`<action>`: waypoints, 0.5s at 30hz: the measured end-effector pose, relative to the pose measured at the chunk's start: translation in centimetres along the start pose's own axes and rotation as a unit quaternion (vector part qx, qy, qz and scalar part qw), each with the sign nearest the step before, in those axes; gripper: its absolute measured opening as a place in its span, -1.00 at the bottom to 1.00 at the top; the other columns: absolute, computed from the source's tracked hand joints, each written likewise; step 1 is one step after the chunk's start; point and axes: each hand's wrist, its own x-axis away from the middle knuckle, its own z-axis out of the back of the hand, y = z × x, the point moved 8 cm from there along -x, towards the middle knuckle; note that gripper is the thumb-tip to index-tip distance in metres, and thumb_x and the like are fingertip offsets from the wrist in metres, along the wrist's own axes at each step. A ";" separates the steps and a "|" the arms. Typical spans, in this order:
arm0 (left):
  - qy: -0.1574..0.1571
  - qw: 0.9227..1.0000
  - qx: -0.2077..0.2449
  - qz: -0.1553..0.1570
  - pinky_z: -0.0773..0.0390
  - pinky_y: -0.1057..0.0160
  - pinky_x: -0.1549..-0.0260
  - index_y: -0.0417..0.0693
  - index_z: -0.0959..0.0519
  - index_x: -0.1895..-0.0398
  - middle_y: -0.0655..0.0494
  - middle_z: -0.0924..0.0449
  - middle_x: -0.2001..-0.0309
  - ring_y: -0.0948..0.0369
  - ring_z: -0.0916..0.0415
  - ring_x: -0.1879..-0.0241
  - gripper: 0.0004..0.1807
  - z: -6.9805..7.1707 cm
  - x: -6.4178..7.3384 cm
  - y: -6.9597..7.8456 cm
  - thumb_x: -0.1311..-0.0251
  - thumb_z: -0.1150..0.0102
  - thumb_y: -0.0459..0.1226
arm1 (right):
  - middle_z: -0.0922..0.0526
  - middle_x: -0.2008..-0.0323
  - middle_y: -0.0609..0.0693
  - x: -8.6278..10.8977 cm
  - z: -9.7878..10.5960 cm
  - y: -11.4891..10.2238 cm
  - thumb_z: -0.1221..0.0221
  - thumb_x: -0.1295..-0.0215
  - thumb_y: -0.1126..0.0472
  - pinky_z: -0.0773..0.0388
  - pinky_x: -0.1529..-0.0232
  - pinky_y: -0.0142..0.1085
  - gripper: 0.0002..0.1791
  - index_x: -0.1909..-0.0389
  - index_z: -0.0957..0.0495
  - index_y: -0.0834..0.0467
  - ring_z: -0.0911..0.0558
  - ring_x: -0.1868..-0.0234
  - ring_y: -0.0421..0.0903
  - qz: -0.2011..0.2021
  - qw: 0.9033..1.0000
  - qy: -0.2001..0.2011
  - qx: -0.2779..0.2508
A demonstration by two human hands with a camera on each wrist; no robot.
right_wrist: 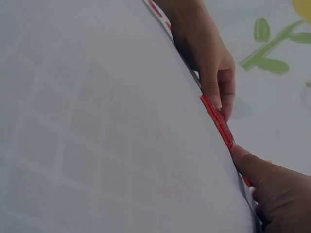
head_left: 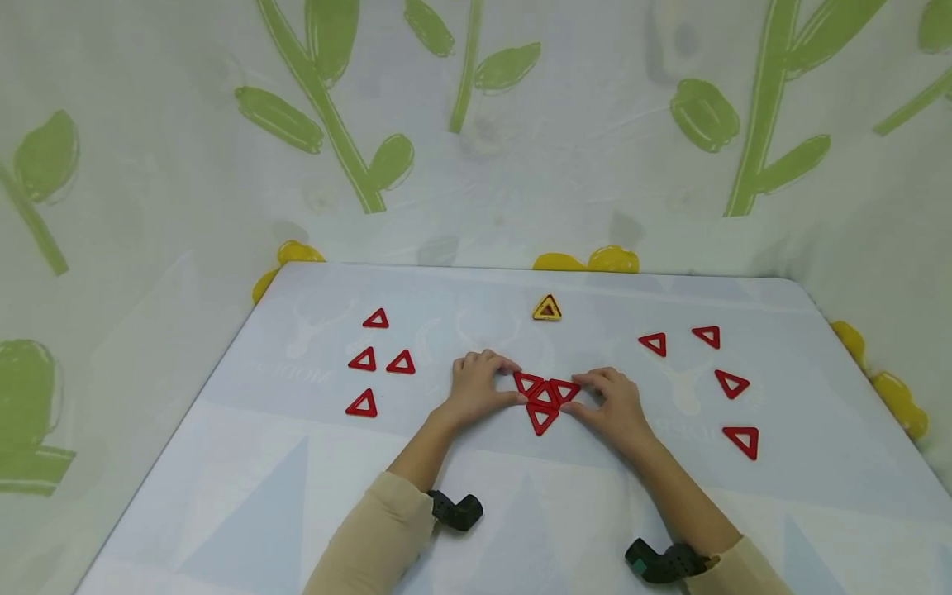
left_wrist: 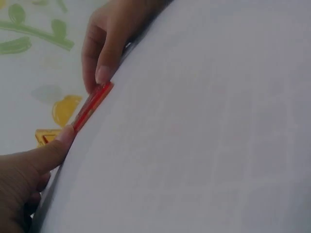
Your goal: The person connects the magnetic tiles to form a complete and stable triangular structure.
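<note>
Red triangular frames lie together mid-table. A middle triangle has one triangle against its left side, another against its right, and one pointing down below it. My left hand pinches the left one at its outer corners between thumb and index finger. With thumb and index finger, my right hand pinches the right one from its outer side. Both wrist views show the pieces edge-on as a thin red strip between the two hands.
Several loose red triangles lie to the left, and several more to the right. A yellow triangular piece sits near the table's back edge. Behind the pale table rises a cloth printed with green leaves.
</note>
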 end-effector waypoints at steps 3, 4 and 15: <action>0.026 1.000 0.000 0.007 -0.12 0.00 -0.06 0.05 -0.57 0.02 0.10 -0.49 0.10 0.13 -0.30 0.02 -0.50 0.1 0.6 0.3 0.04 -0.39 0.02 | -0.52 0.13 0.16 0.2 0.1 0.3 -0.44 0.06 0.10 -0.41 0.10 -0.01 -0.47 0.02 -0.61 0.20 -0.47 0.07 0.07 -0.024 1.000 0.010 0.014; 0.035 0.999 -0.004 0.011 -0.13 0.00 -0.05 0.05 -0.57 0.03 0.10 -0.49 0.10 0.13 -0.30 0.03 -0.50 0.1 0.8 0.3 0.04 -0.38 0.03 | -0.52 0.13 0.17 0.2 0.1 0.3 -0.44 0.06 0.10 -0.38 0.09 0.01 -0.46 0.01 -0.61 0.20 -0.46 0.07 0.08 -0.027 0.999 0.014 0.018; 0.096 0.994 0.011 0.048 -0.14 0.01 -0.02 0.03 -0.61 0.11 0.11 -0.55 0.16 0.13 -0.35 0.08 -0.51 0.2 1.5 0.2 0.13 -0.45 0.00 | -0.53 0.12 0.15 0.3 0.3 0.5 -0.42 0.02 0.11 -0.30 0.08 -0.01 -0.51 0.03 -0.62 0.19 -0.47 0.08 0.08 -0.050 0.998 0.024 0.012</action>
